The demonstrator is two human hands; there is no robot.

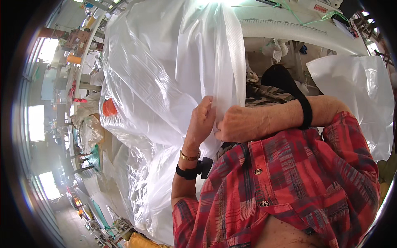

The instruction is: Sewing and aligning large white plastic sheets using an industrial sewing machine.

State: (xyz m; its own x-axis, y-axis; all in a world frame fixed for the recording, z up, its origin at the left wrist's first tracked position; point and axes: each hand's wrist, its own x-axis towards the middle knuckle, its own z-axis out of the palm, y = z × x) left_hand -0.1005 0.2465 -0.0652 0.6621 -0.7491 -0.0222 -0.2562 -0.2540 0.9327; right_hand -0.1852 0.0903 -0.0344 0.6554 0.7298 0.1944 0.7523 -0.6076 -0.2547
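The left hand [202,120] and curled right hand [239,124] seem to pinch the translucent white plastic sheeting [165,70], grips partly hidden.

Red label [321,8] on white machine [305,4], ruler scale [285,23] on tabletop [264,30], numerals unreadable

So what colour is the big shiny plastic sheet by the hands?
Whitish; the big shiny plastic sheet shows best in the head view.
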